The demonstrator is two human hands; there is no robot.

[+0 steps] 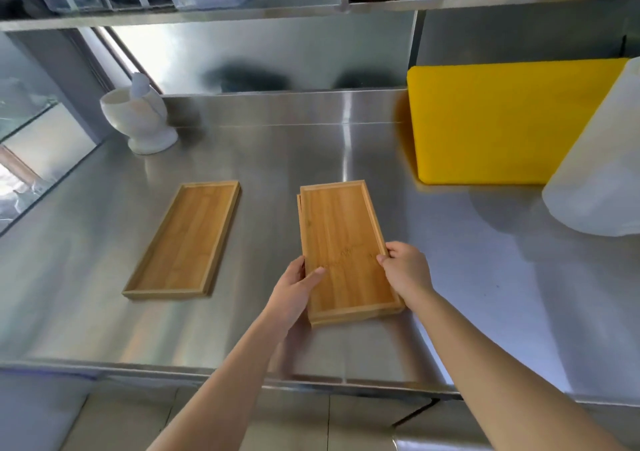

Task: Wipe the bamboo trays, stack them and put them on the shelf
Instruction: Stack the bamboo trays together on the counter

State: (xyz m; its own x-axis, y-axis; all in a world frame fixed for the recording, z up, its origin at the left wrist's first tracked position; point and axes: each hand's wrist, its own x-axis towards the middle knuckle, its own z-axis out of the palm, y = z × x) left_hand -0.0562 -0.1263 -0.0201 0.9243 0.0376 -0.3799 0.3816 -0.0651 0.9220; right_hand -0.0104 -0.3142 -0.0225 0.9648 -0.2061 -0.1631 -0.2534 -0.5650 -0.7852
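A small stack of bamboo trays (341,229) lies on the steel counter (467,260) in the middle, the top tray slightly askew on the one beneath. My left hand (294,289) grips its left long edge with the thumb on the top tray. On the right long edge, my right hand (407,269) pinches the stack. A single bamboo tray (185,243) lies flat to the left, apart from both hands. The steel shelf (242,14) runs overhead along the back.
A white mortar with pestle (140,120) stands at the back left. A yellow cutting board (502,121) leans on the back wall at right, beside a translucent plastic container (599,173). Clear bins and wooden items sit on the shelf.
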